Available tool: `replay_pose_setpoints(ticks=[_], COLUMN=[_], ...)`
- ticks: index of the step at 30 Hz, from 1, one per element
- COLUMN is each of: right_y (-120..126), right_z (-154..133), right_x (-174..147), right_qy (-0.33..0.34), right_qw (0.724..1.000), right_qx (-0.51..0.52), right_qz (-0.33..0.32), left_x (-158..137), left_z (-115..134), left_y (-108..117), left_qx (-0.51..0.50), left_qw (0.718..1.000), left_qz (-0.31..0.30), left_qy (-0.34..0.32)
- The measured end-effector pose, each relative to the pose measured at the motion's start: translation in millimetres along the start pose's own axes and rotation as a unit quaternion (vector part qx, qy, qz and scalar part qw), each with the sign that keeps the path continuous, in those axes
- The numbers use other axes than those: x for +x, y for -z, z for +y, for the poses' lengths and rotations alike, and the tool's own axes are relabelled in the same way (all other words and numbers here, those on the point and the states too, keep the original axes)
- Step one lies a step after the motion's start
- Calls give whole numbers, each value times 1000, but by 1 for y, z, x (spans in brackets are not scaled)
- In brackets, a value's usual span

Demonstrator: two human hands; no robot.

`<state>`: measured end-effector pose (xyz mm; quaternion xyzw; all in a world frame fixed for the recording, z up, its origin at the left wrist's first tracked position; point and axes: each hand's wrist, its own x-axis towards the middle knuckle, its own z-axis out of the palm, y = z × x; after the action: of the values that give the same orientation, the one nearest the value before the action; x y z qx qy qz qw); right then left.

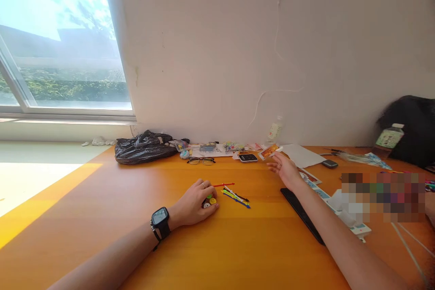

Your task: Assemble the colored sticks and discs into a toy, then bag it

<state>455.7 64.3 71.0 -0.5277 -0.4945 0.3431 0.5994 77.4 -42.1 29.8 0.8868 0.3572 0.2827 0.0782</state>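
Note:
My left hand (199,204), with a watch on its wrist, lies on the table with its fingers curled round several small round pieces (212,200) in yellow, green, white and black. Just right of it is a loose pile of thin arrow-like sticks (237,198) in yellow, blue, white and black. One red stick (224,185) lies apart, behind the pile. Farther back, my right hand (283,168) hovers with fingers apart. Beyond its fingertips is a small packet with orange-red print (269,151); whether they touch is not clear.
A black plastic bag (144,147), glasses (201,161) and a small black device (248,157) stand along the back. Under my right forearm lies a flat black object (301,215). White paper (302,156), a bottle (390,138) and a black bag (411,124) are at right.

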Motion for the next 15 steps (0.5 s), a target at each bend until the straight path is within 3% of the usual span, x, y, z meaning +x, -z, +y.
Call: replay_pose_setpoints(ticks=[4, 6, 12, 15], right_y=[-7, -14, -33, -42], right_z=[-3, 0, 5, 1], right_x=[-11, -17, -35, -49], right_qy=[-73, -73, -4, 71], right_qw=[993, 987, 960, 926], right_qx=[-75, -110, -215, -277], right_qz=[-58, -87, -181, -248], left_x=[0, 0, 0, 0], left_z=[1, 1, -2, -3], left_y=[2, 2, 0, -1], left_qx=[-4, -3, -5, -1], left_qw=[1000, 1000, 1000, 1000], left_qz=[-3, -3, 1, 4], left_qy=[-1, -1, -5, -6])
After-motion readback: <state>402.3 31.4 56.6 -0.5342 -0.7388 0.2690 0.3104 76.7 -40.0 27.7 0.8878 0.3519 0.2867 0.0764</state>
